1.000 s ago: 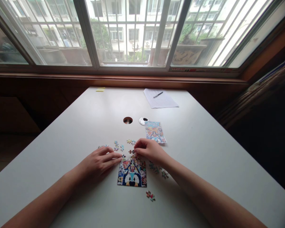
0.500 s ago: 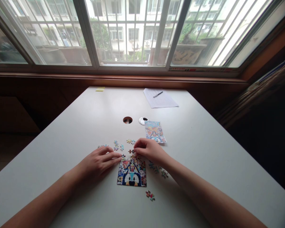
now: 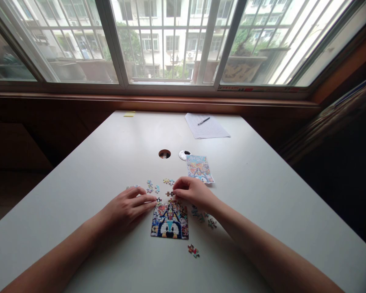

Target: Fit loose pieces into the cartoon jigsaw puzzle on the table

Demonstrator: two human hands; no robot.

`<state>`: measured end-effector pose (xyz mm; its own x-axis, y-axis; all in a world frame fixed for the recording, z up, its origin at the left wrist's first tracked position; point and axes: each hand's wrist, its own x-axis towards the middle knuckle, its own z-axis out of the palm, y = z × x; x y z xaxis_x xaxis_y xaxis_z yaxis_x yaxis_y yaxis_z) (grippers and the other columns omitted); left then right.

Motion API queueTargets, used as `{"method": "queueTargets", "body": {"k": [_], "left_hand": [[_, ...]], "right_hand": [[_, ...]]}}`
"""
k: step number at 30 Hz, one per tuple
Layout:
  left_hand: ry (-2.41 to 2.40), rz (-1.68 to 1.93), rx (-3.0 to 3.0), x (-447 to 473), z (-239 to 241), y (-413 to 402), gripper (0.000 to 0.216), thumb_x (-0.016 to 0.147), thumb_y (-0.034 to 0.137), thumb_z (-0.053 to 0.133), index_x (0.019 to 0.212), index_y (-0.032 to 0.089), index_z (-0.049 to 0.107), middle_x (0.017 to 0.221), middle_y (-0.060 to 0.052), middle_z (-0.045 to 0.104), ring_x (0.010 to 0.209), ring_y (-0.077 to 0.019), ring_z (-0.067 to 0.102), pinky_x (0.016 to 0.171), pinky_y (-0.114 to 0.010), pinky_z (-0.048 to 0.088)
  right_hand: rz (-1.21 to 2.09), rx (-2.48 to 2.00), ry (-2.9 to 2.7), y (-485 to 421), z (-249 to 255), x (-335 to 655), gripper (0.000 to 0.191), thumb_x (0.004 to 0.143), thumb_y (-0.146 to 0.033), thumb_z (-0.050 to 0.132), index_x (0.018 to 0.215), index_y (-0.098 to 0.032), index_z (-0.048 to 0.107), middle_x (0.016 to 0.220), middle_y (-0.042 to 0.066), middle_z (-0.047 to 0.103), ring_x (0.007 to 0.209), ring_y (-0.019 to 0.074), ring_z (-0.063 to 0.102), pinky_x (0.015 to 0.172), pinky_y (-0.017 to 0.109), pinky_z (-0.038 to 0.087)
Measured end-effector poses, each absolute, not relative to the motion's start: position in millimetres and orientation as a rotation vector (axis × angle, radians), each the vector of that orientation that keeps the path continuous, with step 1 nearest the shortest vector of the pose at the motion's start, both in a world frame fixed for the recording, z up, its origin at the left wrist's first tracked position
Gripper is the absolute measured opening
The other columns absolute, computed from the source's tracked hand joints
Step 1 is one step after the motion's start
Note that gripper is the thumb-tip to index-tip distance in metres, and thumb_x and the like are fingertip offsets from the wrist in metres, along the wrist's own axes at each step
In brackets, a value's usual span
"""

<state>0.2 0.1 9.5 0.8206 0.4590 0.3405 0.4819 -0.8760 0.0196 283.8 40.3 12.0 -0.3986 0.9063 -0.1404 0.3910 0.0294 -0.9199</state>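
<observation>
A partly joined jigsaw puzzle (image 3: 170, 224) with a blue dog's face lies on the white table (image 3: 110, 162). My left hand (image 3: 134, 203) rests at its upper left corner, fingers stretched out and fingertips on the edge by a small piece. Above the puzzle's top edge, my right hand (image 3: 190, 191) pinches a brownish puzzle piece (image 3: 169, 194) between thumb and forefinger. Loose pieces (image 3: 149, 186) lie beyond the puzzle, and others (image 3: 198, 213) sit to its right, partly under my right wrist. Several more pieces (image 3: 193, 250) are at the lower right.
A picture card (image 3: 199, 167) of the same design lies behind my right hand, overlapping a round metal cover (image 3: 184, 154). Left of that is a cable hole (image 3: 164, 154). Farther back are paper sheets (image 3: 209, 130) with a pen (image 3: 203, 121), and yellow notes (image 3: 129, 114) near the window.
Both hands hold nearly the same pose, with the piece still in my right fingers. The whole view has shifted very slightly.
</observation>
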Motion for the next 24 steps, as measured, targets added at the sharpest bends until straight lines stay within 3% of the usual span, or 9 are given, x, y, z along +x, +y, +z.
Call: {"method": "queueTargets", "body": {"k": [10,24], "left_hand": [[-0.991,-0.981,-2.816,17,14,-7,0.035,0.092,0.017,0.065,0.126,0.022,0.062,0.104,-0.006,0.071,0.090,-0.0184,0.059,0.081,-0.034,0.054],[-0.945,-1.104,-2.851,24,18,-12,0.028,0.088,0.018,0.072,0.115,0.021,0.066,0.095,-0.005,0.071,0.086,-0.0178,0.060,0.077,-0.032,0.052]], "right_hand": [[1.640,-1.160,-1.668,25,33,274,0.010,0.079,-0.026,0.072,0.085,-0.018,0.070,0.074,0.003,0.072,0.070,0.0142,0.068,0.068,0.026,0.053],[1.740,-1.079,-1.562,11,40,260,0.013,0.077,-0.028,0.075,0.083,-0.017,0.070,0.075,0.002,0.072,0.072,0.0146,0.068,0.067,0.025,0.052]]}}
